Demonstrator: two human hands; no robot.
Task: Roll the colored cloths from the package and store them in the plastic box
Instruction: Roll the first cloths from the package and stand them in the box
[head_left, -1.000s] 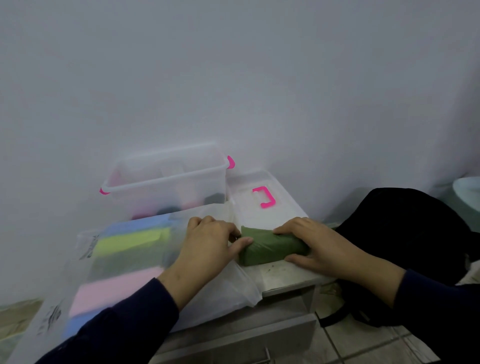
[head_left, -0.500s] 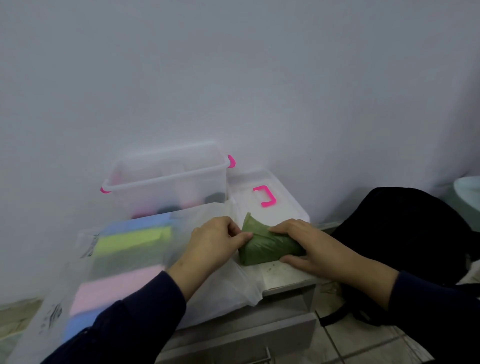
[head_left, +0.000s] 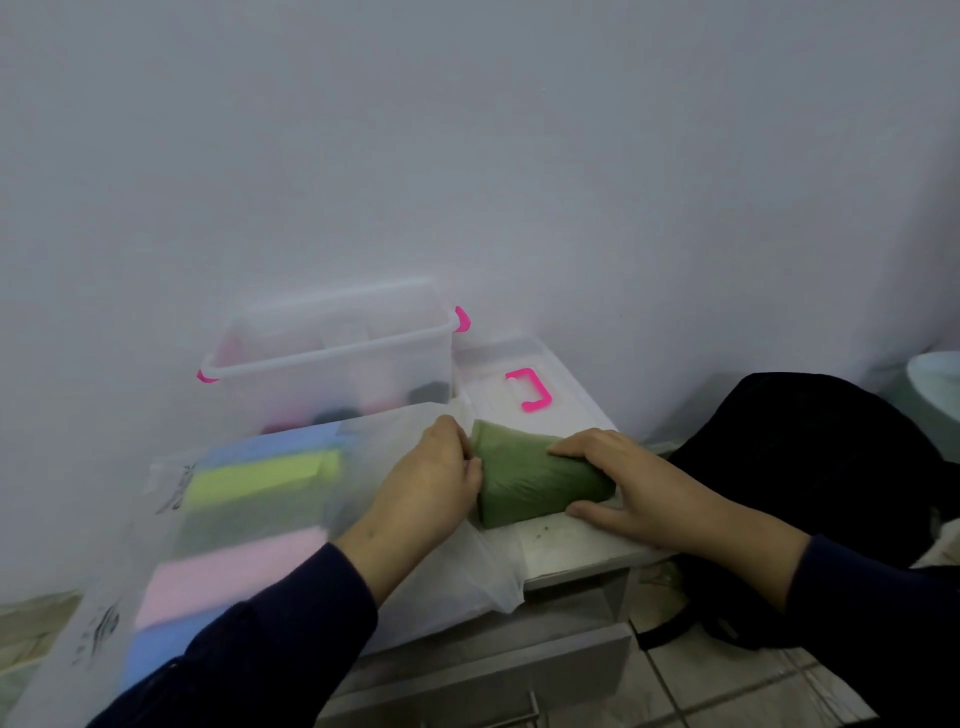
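The person is working a dark green cloth (head_left: 535, 480) into a roll on the white table (head_left: 582, 540), right in front of the clear plastic box (head_left: 332, 364) it is meant for, so the finished roll is only needing a short lift to get there. The left hand (head_left: 431, 488) is gripping the left end of the cloth, its fingers (head_left: 449, 434) curling over the top edge, seemingly to keep that end from springing loose. The right hand (head_left: 618, 478) is cupping the other end, with its fingers (head_left: 571, 449) curving over the top and the thumb lying along the table in front, so both hands are clamping the bundle between them. The roll is looking bulky and slightly lopsided, so I would judge it is still being tightened, not ready to move. To the left, the translucent package (head_left: 249, 525) is lying flat with blue, yellow-green and pink cloths showing through, kept close for the next pick. The box is sitting open against the wall with pink and dark shapes inside, probably rolls already stored. Its lid with the pink handle (head_left: 527, 389) is resting behind the cloth, out of the way.
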